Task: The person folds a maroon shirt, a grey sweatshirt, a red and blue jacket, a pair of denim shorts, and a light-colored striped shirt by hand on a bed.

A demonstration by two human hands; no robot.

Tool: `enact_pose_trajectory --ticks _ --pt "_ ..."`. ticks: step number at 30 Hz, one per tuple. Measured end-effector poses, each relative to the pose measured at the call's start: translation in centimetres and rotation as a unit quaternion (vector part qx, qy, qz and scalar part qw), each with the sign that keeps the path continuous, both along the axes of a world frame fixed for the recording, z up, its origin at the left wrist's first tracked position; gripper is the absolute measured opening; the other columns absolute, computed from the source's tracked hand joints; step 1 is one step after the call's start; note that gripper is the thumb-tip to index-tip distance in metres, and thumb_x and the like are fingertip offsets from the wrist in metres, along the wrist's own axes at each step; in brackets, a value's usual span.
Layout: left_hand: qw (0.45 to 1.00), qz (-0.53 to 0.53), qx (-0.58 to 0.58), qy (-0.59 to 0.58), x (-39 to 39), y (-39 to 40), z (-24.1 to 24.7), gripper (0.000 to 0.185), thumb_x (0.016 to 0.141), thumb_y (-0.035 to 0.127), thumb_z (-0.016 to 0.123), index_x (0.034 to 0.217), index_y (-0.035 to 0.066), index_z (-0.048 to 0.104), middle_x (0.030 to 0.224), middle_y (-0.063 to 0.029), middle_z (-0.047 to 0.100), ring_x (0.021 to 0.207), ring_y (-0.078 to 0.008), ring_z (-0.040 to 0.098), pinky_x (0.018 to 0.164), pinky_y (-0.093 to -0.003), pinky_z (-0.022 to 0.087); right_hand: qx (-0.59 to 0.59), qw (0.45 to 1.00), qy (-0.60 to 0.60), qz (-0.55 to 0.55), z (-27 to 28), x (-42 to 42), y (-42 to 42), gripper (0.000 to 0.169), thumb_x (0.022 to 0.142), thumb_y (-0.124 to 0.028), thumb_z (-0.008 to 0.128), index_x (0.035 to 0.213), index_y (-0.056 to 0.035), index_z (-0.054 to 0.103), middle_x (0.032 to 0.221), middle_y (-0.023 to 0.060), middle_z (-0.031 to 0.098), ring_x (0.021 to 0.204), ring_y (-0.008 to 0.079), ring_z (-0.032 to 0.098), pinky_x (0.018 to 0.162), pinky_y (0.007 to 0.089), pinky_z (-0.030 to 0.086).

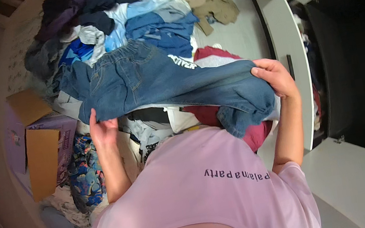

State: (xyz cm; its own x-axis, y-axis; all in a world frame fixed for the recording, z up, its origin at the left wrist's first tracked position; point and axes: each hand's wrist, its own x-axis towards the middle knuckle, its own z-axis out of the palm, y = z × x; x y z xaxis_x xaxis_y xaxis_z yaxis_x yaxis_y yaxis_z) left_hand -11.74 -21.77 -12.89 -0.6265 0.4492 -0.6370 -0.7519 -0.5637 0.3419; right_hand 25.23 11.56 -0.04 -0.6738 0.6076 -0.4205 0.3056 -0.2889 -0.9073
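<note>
A pair of blue denim jeans (162, 81) with an elastic waist is stretched sideways in front of my chest. White lettering shows on one leg. My right hand (277, 78) pinches a leg near its lower end, with the thumb on top of the cloth. The cuff droops below it. At the other side, my left hand (105, 130) holds the edge of the jeans near the seat; some of its fingers are hidden under the denim. Beneath the jeans lie dark red garments (204, 114) and white cloth (181, 118), partly covered.
A heap of clothes (153, 24) spreads ahead. To the left stands a purple cardboard box (70, 123) with raised flaps, beside patterned blue fabric (85, 170). An open white drawer (284, 42) and a cabinet door (350, 165) are at the right. Olive clothing (221, 8) lies on the floor.
</note>
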Motion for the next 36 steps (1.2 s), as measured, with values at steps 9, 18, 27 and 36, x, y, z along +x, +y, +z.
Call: enact_pose_trajectory --ticks 9,18,27,36 --pt "0.911 -0.028 -0.339 0.231 -0.5 -3.0 -1.5 0.045 0.094 0.018 0.062 0.132 -0.002 0.050 0.142 -0.0191 0.047 0.129 -0.0309 0.048 0.105 -0.0439 0.042 -0.011 1.000 -0.002 0.010 -3.6 3.9 -0.4 0.021 0.090 -0.011 0.067 0.108 0.0000 0.069 0.092 -0.0028 0.065 0.083 0.0050 0.056 0.076 0.0206 0.045" --pt "0.465 -0.167 -0.485 0.721 -4.8 9.0 2.8 0.048 0.088 0.019 0.067 0.128 -0.004 0.056 0.131 -0.0224 0.057 0.122 -0.0368 0.054 0.105 -0.0396 0.040 0.093 0.989 -0.008 0.113 -1.6 2.6 -3.7 0.036 0.086 -0.010 0.071 0.120 0.0014 0.065 0.107 0.0019 0.067 0.095 0.0092 0.058 0.085 0.0254 0.047" --pt "0.091 -0.514 -0.567 0.637 -7.4 15.8 2.6 0.078 0.075 0.056 0.074 0.130 0.003 0.054 0.132 -0.0208 0.055 0.118 -0.0386 0.056 0.096 -0.0473 0.047 0.219 0.975 -0.028 -0.039 1.3 3.9 -0.8 0.022 0.088 -0.013 0.070 0.104 0.0021 0.072 0.090 0.0024 0.070 0.085 0.0086 0.061 0.079 0.0239 0.048" --pt "0.347 -0.358 -0.520 0.694 -14.0 14.2 5.7 0.042 0.075 0.029 0.072 0.104 -0.001 0.067 0.103 -0.0219 0.069 0.098 -0.0368 0.066 0.087 -0.0435 0.051 0.127 0.992 0.009 0.003 4.3 0.8 6.8 0.034 0.089 -0.017 0.070 0.118 -0.0023 0.066 0.094 0.0001 0.066 0.087 0.0089 0.060 0.081 0.0237 0.048"
